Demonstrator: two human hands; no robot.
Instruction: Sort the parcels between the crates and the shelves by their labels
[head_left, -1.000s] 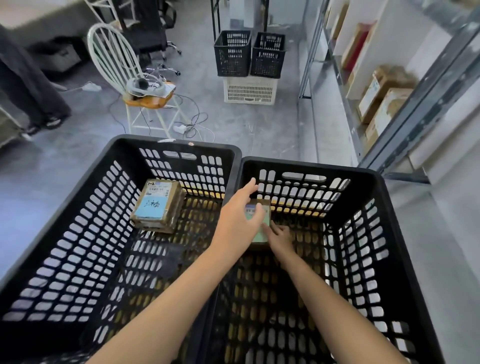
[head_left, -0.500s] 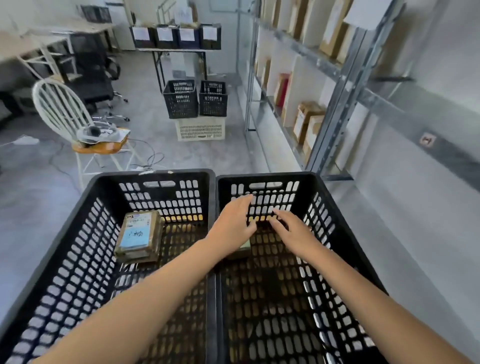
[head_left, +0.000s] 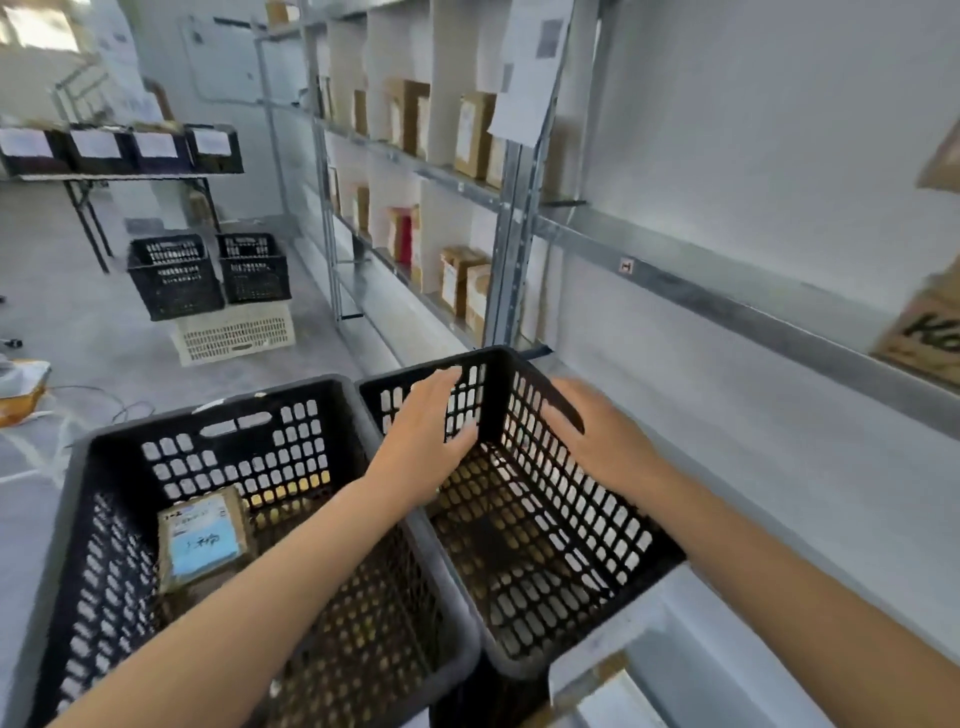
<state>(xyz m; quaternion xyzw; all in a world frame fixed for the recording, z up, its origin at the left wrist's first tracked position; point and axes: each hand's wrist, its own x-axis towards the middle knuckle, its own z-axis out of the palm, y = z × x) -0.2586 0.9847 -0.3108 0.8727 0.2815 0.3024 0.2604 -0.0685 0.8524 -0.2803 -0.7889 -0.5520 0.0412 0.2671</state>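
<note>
Item, nearest: left crate (head_left: 244, 457), black, slotted walls. One brown parcel (head_left: 202, 545) with a blue label lies flat inside, toward the far wall, likely placed there by its label.

Item: right crate (head_left: 582, 509), standing rim to rim against the first; no parcel shows in it. Left hand (head_left: 426, 441) and right hand (head_left: 597, 441) hover at its far corner, fingers (head_left: 441, 384) straight and loosely spread, gripping nothing visible, though blurred.

Item, right: shelves (head_left: 727, 291), the lower board just beside the crate rim, giving reach room.

Beyond: boxes (head_left: 470, 132) upright in bays; farther crates (head_left: 176, 275) on the floor (head_left: 78, 322).
</note>
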